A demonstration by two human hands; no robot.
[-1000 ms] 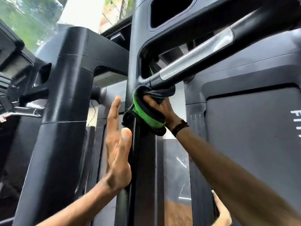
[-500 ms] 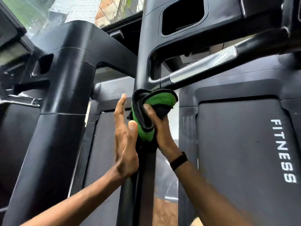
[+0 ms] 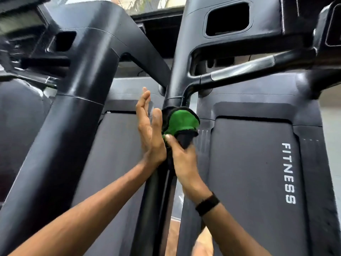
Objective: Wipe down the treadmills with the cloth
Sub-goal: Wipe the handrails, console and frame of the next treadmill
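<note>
Soft daylight enters from the top, where a pale overexposed strip of window (image 3: 147, 3) shows between the machines. It leaves long, dull highlights on the glossy black plastic treadmill upright (image 3: 88, 74) and a brighter sheen on the silver metal grip of the handrail (image 3: 243, 70). Shadows are diffuse; the console recesses are near black. The upper-left corner is smeared by motion blur. Wide-angle distortion bends the uprights outward. The white "FITNESS" lettering (image 3: 288, 172) reads fairly sharp.
</note>
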